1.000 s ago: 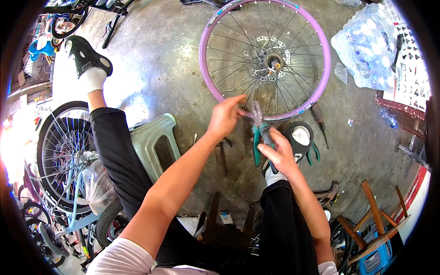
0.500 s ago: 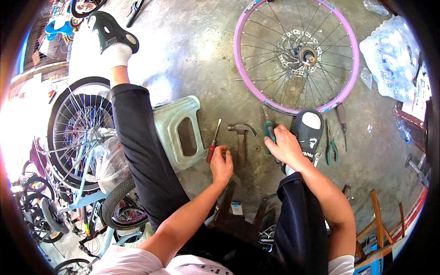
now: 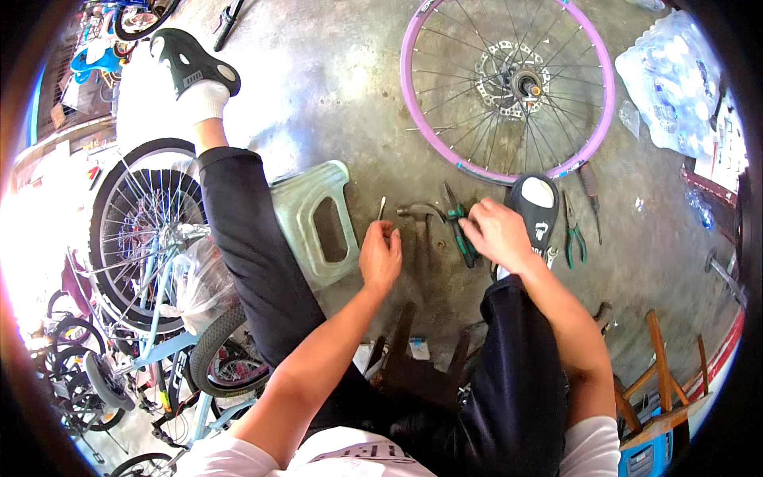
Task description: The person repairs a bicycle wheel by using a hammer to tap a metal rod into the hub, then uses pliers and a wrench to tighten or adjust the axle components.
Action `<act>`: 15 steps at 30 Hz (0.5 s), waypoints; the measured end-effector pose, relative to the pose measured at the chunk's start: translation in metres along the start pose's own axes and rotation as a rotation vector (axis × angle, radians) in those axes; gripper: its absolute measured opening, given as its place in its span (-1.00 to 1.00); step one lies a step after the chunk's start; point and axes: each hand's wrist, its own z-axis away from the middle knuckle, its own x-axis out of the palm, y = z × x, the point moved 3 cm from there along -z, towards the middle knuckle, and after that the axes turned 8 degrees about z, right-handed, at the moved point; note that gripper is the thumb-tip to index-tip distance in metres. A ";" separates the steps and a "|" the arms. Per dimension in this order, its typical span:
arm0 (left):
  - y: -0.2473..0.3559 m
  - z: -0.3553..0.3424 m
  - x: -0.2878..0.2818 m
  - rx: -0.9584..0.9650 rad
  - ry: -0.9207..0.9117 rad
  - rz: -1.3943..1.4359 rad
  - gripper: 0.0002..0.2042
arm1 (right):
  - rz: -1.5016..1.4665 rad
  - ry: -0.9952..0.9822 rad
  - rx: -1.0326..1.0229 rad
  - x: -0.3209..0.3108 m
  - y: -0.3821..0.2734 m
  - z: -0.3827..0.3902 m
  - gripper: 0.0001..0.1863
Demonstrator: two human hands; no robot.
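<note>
My left hand (image 3: 380, 254) is curled around the handle of a thin screwdriver (image 3: 381, 208), whose metal shaft points away from me along the concrete floor. My right hand (image 3: 497, 232) has its fingers on green-handled pliers (image 3: 458, 225), which lie on the floor beside a hammer (image 3: 420, 215). The hammer sits between my two hands. A purple-rimmed bicycle wheel (image 3: 413, 119) with a disc rotor lies flat on the floor beyond the tools.
A pale green plastic stool (image 3: 306, 226) lies by my left leg. My right shoe (image 3: 536, 208) is next to a second pair of green pliers (image 3: 574, 232) and a screwdriver (image 3: 590, 184). Bicycles (image 3: 135, 238) stand at left, wrapped bottles (image 3: 675, 79) at right, wooden pieces (image 3: 660, 350) lower right.
My left hand came down from the wheel rim to the floor and closed on the screwdriver. My right hand lowered the green pliers to the floor beside the hammer.
</note>
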 end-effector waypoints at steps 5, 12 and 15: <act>0.034 0.005 -0.009 0.209 -0.270 -0.247 -0.80 | -0.322 0.214 0.135 -0.002 0.014 -0.001 -0.76; 0.066 0.001 0.028 0.429 -0.226 -0.222 -0.83 | -0.429 0.625 0.264 -0.032 0.026 -0.007 -0.88; 0.100 -0.034 0.029 0.540 -0.158 -0.180 -0.83 | -0.204 0.884 0.348 -0.074 0.055 -0.032 -0.76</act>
